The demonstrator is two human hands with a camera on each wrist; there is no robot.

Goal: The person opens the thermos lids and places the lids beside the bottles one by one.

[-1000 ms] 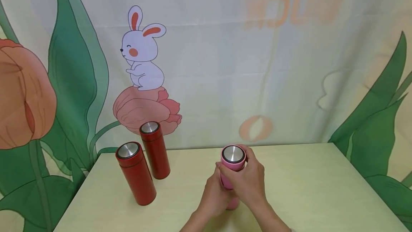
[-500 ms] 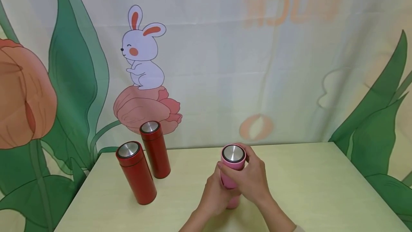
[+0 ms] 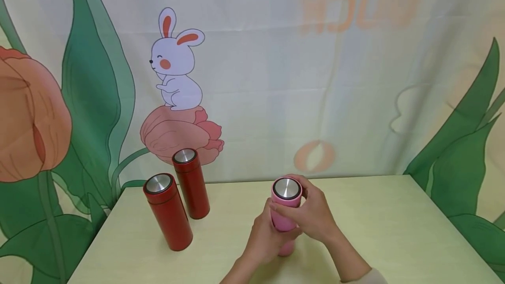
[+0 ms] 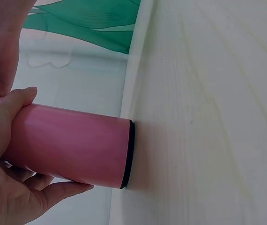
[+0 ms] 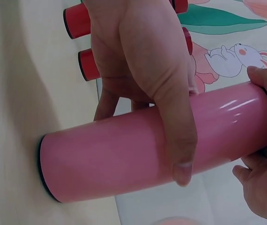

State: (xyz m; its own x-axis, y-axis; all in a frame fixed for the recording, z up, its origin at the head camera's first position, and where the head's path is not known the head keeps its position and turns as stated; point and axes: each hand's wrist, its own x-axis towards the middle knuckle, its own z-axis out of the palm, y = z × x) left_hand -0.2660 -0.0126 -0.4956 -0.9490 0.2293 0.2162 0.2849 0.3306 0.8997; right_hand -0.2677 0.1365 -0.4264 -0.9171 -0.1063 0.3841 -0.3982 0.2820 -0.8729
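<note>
A pink thermos flask (image 3: 282, 221) with a round silver-topped lid (image 3: 286, 188) stands upright at the table's middle. My left hand (image 3: 262, 239) wraps round its body; in the right wrist view the thumb of that left hand (image 5: 159, 79) lies across the pink side. My right hand (image 3: 314, 213) grips the lid end, thumb in front and fingers behind. In the left wrist view the flask's black base (image 4: 129, 154) is right at the table surface. Two red thermos flasks, a nearer one (image 3: 169, 218) and a farther one (image 3: 193, 192), stand upright to the left.
The pale wood-grain table (image 3: 375, 222) extends to both sides of the hands. Behind it hangs a printed cloth (image 3: 252, 78) with a rabbit (image 3: 177, 73), tulips and green leaves, along the table's back edge.
My right hand has turned at the lid, its wrist and forearm swinging to the right so more sleeve shows. The left hand keeps its grip, and the red flasks stay in place.
</note>
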